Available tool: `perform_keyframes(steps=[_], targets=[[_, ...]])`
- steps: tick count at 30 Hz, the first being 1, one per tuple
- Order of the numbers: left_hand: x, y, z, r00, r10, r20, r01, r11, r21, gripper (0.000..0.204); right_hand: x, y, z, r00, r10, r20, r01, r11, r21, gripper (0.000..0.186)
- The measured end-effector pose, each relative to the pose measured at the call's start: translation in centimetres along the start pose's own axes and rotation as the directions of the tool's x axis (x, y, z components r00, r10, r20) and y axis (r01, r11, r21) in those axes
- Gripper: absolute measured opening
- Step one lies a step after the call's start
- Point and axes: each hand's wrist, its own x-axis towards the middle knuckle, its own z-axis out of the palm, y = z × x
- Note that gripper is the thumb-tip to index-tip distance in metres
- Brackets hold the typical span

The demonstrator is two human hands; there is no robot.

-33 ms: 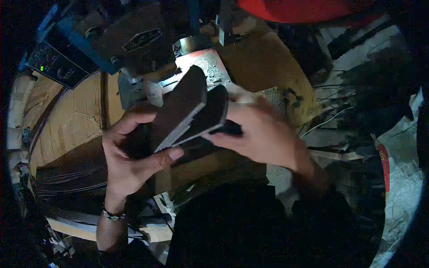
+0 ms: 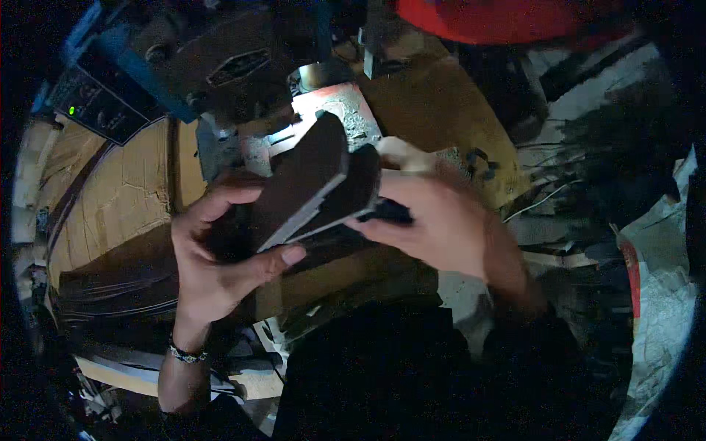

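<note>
Two dark brown flat pieces with pale edges and rounded far ends are held up in front of me, close together at the near end and spread apart farther up. The left piece [image 2: 305, 173] lies in my left hand [image 2: 213, 257], its thumb below the near edge and its fingers behind. My right hand [image 2: 441, 213] grips the right piece [image 2: 364, 180] from the side, fingers curled and slightly blurred. Some dark stuff shows between its thumb and fingers; I cannot make out what. Beyond the pieces is a brightly lit machine plate [image 2: 346, 110].
A dark machine body [image 2: 243, 66] stands at the back left beside a control box [image 2: 103, 103] with a green light. Brown cardboard [image 2: 118, 198] lies at the left. A worn wooden board [image 2: 441, 103] extends behind my right hand. Something red [image 2: 500, 18] hangs at the top right.
Both pieces and my right hand have shifted slightly to the right. My left hand keeps its hold, moving very little.
</note>
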Motion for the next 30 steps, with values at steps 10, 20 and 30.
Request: perform_keyframes(steps=[10,20,30], targets=[[-0.1,0.2,-0.1,0.998,-0.051,0.033,0.050,0.998,0.038,0.052,-0.2,-0.1,-2.3,0.999,0.029,0.017,-0.028,0.999,-0.043,0.031],[0.5,-0.7,0.2,0.996,0.077,0.053,-0.082,0.991,0.101,0.053,-2.2,-1.1,-6.2,0.941,0.133,-0.311,-0.148,0.989,-0.024,0.024],[0.3,0.1,-0.1,0.999,0.034,-0.035,-0.032,0.998,0.051,0.050,0.1,-0.3,-0.9,1.000,-0.021,0.013,0.021,0.999,0.033,0.027]])
